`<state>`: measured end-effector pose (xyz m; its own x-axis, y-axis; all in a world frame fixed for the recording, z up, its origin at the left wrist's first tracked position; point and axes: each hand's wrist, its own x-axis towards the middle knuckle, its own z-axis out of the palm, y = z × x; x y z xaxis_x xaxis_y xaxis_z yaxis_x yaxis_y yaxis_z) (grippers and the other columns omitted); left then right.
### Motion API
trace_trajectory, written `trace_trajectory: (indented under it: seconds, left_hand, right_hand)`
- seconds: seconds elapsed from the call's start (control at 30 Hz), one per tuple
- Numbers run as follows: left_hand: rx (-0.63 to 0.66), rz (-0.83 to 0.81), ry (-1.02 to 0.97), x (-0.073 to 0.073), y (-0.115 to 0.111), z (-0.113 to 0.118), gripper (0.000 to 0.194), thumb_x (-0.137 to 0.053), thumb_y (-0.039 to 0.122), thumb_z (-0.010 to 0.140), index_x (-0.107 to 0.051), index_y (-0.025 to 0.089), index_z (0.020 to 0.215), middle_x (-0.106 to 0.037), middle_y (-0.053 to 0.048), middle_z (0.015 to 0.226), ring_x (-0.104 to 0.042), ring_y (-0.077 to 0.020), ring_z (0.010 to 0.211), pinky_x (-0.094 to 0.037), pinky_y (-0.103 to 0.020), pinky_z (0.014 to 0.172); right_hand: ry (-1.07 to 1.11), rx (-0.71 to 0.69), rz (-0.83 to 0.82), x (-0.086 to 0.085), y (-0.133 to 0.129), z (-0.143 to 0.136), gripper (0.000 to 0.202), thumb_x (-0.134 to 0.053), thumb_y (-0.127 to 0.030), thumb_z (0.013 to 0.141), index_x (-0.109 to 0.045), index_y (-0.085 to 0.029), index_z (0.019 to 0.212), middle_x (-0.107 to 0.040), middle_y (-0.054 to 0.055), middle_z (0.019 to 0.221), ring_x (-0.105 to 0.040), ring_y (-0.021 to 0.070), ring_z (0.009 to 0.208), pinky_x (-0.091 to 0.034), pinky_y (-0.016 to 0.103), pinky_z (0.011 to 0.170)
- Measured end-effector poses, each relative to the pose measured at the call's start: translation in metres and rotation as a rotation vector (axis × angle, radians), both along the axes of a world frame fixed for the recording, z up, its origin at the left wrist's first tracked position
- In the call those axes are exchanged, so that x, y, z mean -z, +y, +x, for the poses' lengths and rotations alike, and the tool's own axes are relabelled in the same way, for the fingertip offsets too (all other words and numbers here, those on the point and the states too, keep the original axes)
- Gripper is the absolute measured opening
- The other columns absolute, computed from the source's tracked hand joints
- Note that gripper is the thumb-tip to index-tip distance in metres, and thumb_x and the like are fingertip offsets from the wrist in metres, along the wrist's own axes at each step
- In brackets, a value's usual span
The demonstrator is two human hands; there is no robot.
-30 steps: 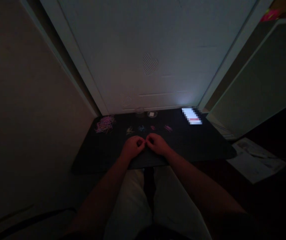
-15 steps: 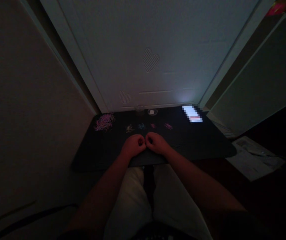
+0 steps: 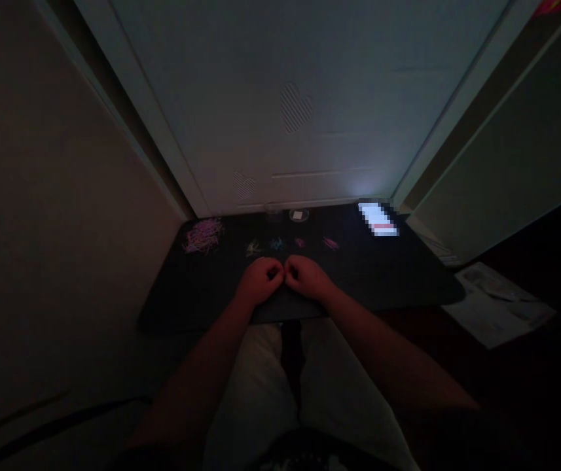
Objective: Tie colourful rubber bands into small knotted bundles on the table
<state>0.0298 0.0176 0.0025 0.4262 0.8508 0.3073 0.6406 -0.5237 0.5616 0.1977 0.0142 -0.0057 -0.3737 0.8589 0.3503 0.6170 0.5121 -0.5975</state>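
My left hand (image 3: 261,279) and my right hand (image 3: 306,276) meet fingertip to fingertip over the front part of a dark table (image 3: 182,294). Both have their fingers curled into a pinch; what they hold, if anything, is too small and dim to tell. Just beyond them lie small piles of thin strips: a yellowish pile (image 3: 253,248), a blue pile (image 3: 277,244), a small pink pile (image 3: 300,243) and another pink pile (image 3: 330,243). A larger pink and purple heap (image 3: 203,236) is at the table's back left.
A clear container (image 3: 273,212) and a round clear dish with a white square (image 3: 298,215) stand at the back edge. A lit phone (image 3: 378,219) lies at the back right. Behind rises a pale panel (image 3: 235,98). Papers (image 3: 499,304) lie on the floor at right.
The view has tilted slightly, so the table and piles appear a little higher. My hands stay together with fingers curled, with barely any change in their pose.
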Motion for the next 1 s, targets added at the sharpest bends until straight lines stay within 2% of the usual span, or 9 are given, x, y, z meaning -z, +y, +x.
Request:
trace_trajectory:
  seconds: [0.17,0.37,0.47,0.7,0.8,1.0]
  left_hand:
    - [0.029,0.008,-0.051,0.0014,0.0019,-0.0013,0.008,-0.052,0.021,0.077,-0.060,0.018,0.077,-0.059,-0.001,0.075,-0.053,-0.0147,0.075,-0.041,-0.028,0.069]
    - [-0.039,-0.032,-0.092,0.0016,0.0057,-0.0013,0.009,-0.052,0.022,0.077,-0.059,0.017,0.079,-0.061,-0.001,0.078,-0.055,-0.0147,0.076,-0.043,-0.028,0.072]
    - [-0.024,-0.040,-0.056,0.0017,0.0054,-0.0002,0.011,-0.051,0.024,0.079,-0.059,0.017,0.080,-0.062,-0.002,0.079,-0.055,-0.0152,0.077,-0.043,-0.028,0.072]
    - [0.014,-0.027,-0.081,0.0011,0.0012,-0.0024,0.019,-0.053,0.019,0.076,-0.062,0.017,0.093,-0.065,-0.004,0.089,-0.057,-0.0159,0.082,-0.045,-0.030,0.076]
    - [-0.002,-0.012,-0.069,0.0014,0.0005,-0.0020,0.020,-0.057,0.021,0.072,-0.063,0.017,0.091,-0.064,-0.003,0.084,-0.057,-0.0159,0.079,-0.046,-0.029,0.074]
    - [-0.062,0.016,-0.036,0.0035,0.0018,0.0007,0.012,-0.057,0.026,0.076,-0.064,0.018,0.082,-0.063,-0.002,0.075,-0.057,-0.0150,0.073,-0.045,-0.029,0.069]
  right_hand:
    - [-0.027,-0.002,0.020,-0.0017,-0.0010,-0.0003,0.006,-0.053,-0.018,0.072,-0.048,-0.019,0.069,-0.050,0.000,0.067,-0.044,0.0119,0.062,-0.031,0.025,0.060]
    - [-0.013,0.002,0.029,-0.0008,-0.0013,0.0003,0.005,-0.053,-0.015,0.070,-0.049,-0.019,0.069,-0.050,0.000,0.068,-0.044,0.0121,0.064,-0.032,0.024,0.062]
    - [0.031,0.024,0.022,0.0005,-0.0004,0.0013,0.004,-0.051,-0.016,0.072,-0.050,-0.019,0.070,-0.051,0.000,0.069,-0.045,0.0122,0.064,-0.032,0.024,0.062]
    - [0.089,0.051,0.038,0.0028,0.0004,0.0035,0.002,-0.050,-0.016,0.074,-0.051,-0.018,0.073,-0.052,0.000,0.071,-0.046,0.0125,0.066,-0.033,0.024,0.062]
    - [0.096,0.049,0.026,0.0031,0.0007,0.0040,0.002,-0.051,-0.017,0.074,-0.052,-0.018,0.074,-0.053,0.001,0.073,-0.047,0.0127,0.068,-0.034,0.024,0.062]
    - [0.095,0.026,0.033,0.0022,0.0001,0.0039,0.002,-0.051,-0.017,0.074,-0.053,-0.018,0.074,-0.054,0.001,0.073,-0.046,0.0128,0.066,-0.035,0.025,0.063]
